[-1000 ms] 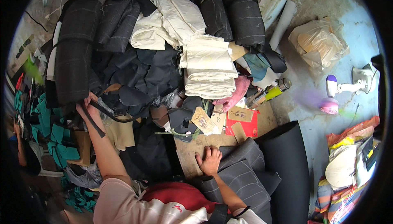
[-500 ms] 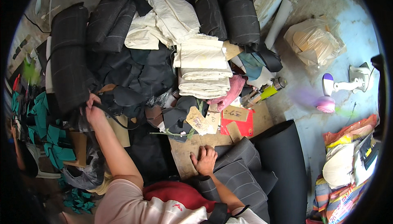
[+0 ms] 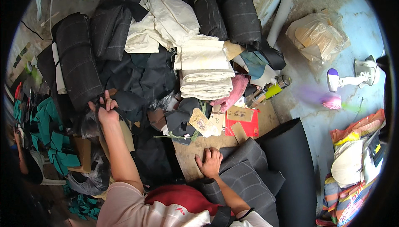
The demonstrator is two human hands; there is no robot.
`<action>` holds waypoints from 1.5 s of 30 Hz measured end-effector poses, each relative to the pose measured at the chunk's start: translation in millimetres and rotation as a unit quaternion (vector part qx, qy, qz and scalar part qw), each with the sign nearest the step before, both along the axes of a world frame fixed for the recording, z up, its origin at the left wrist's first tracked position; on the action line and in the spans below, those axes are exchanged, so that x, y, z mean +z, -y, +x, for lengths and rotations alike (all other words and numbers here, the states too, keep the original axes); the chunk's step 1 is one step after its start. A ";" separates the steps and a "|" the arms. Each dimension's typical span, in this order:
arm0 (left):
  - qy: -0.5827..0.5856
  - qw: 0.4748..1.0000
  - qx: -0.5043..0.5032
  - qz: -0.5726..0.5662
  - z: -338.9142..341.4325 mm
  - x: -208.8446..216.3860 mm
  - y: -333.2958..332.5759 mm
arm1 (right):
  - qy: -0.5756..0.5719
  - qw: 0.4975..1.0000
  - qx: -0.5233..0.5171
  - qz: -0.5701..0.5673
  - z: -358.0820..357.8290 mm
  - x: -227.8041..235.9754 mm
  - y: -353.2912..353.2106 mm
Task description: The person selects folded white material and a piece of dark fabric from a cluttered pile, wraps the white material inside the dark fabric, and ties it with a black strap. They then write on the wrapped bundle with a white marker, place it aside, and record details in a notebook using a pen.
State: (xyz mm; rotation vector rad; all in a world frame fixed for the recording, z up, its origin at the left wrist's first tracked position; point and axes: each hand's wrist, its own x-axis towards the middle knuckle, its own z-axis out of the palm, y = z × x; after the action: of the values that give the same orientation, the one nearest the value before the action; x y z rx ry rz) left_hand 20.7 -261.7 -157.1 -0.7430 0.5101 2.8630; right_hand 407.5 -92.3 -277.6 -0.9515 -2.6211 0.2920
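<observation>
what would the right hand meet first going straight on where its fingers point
Most likely the tan card pieces ahead of the right hand on the board, though depth is unclear.

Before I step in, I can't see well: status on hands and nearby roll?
Left hand at near end of dark cloth roll, strap against that hand. Right hand rests on table. Dark scraps heaped beside roll.

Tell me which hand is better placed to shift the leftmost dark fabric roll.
Probably the left: the left hand is at the near end of the dark fabric roll, while the right hand rests on the brown board, farther off.
</observation>
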 end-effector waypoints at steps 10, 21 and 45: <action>-0.310 0.889 -0.173 -0.289 78.0 68.1 -116.3 | -0.013 1.000 0.006 0.019 -0.1 3.1 -0.8; -0.209 0.701 -0.221 -0.645 -97.6 92.4 -308.1 | -0.007 1.000 0.000 0.014 0.3 0.5 -1.1; -0.547 0.363 -0.144 -0.740 -56.9 90.0 -308.2 | 0.009 1.000 -0.005 -0.005 0.1 0.3 -1.3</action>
State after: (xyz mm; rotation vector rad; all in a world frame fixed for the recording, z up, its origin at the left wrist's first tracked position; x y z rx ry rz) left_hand -36.2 46.5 -67.1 1.3686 2.8452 1.1710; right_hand 407.5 -91.0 -277.3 -0.9750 -2.6333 0.2950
